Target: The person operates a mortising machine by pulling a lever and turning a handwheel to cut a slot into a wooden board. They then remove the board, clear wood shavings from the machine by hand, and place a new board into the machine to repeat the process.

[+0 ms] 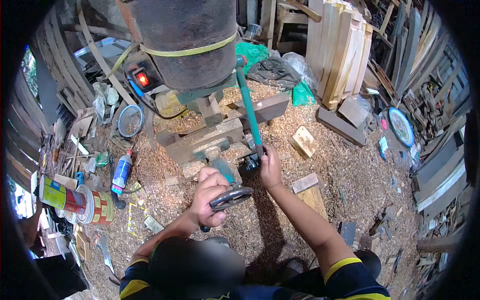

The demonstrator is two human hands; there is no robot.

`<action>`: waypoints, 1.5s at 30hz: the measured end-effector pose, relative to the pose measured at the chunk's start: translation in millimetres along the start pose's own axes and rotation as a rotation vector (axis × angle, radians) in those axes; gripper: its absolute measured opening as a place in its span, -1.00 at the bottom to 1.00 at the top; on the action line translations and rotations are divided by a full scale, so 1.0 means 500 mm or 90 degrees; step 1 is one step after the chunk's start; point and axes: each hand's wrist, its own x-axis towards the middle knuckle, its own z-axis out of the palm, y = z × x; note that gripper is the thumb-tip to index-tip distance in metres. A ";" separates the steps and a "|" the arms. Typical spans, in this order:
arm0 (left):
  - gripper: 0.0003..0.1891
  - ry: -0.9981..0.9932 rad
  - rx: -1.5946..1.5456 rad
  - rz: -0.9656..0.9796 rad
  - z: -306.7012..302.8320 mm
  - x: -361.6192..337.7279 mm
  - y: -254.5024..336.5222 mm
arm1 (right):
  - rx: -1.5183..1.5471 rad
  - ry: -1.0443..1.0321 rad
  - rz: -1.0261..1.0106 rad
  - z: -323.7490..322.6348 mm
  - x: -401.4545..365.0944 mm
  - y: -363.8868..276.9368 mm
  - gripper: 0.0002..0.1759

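Handwheel (234, 196) in left hand (209, 195), green lever (250, 106) in right hand (270, 169).

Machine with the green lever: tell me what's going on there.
A person is at the machine with both hands on its controls. The left hand grips the black handwheel, while the right hand holds the lower end of the green lever. The red switch is lit, and wood shavings cover the ground around it.

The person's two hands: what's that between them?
The head view shows most of a dark handwheel between the left hand and the right hand.
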 end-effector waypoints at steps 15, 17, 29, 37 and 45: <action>-0.74 0.097 0.123 -0.094 0.027 -0.042 0.017 | -0.002 -0.048 0.040 -0.076 -0.002 -0.106 -0.52; -0.73 0.097 0.134 -0.096 0.030 -0.042 0.023 | -0.026 -0.048 0.045 -0.125 0.003 -0.174 -0.47; -0.71 0.176 0.153 -0.089 0.050 -0.033 0.049 | 0.282 -0.353 -0.419 -0.505 0.251 -0.614 -0.71; -0.82 0.088 0.307 -0.072 0.016 -0.060 0.071 | 0.602 -0.054 -0.407 -0.433 0.387 -0.695 -0.46; -0.47 0.227 0.318 0.011 0.029 -0.124 0.070 | 0.680 -0.019 -0.428 -0.410 0.438 -0.728 -0.47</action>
